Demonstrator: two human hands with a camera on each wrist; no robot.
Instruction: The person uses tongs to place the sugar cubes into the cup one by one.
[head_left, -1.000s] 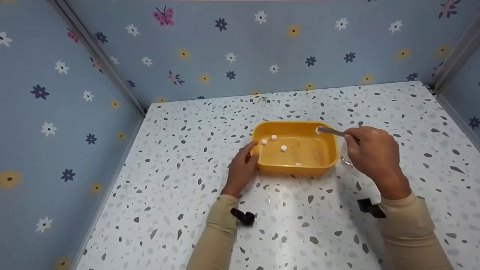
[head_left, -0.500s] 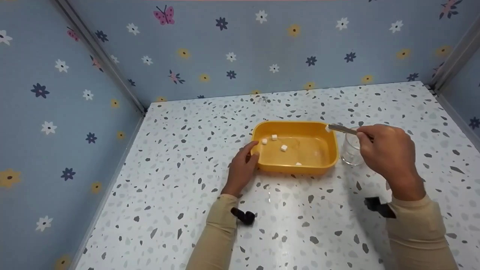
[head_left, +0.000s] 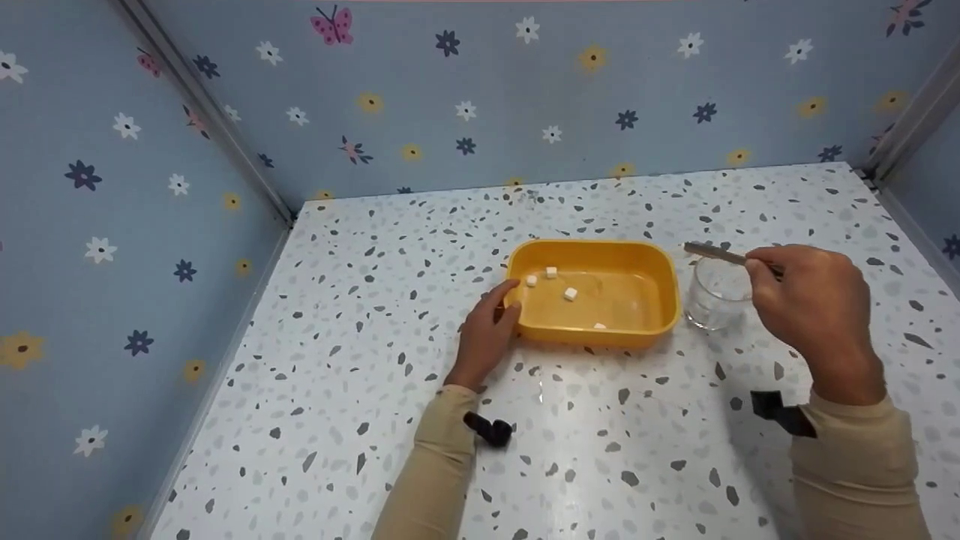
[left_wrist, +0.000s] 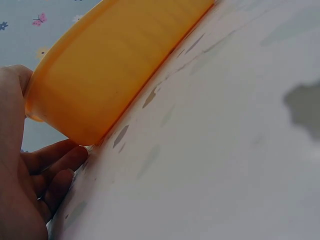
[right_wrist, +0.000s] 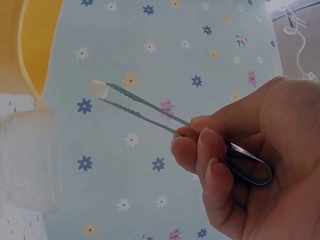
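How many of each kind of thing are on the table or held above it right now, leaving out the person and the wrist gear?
Yellow tub: 1
Tongs: 1
Clear glass: 1
White cubes: 5 (4 visible in the tub, 1 in the tips of the tongs)
Total: 8

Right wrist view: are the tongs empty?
No, a white cube is held at the tips of the tongs.
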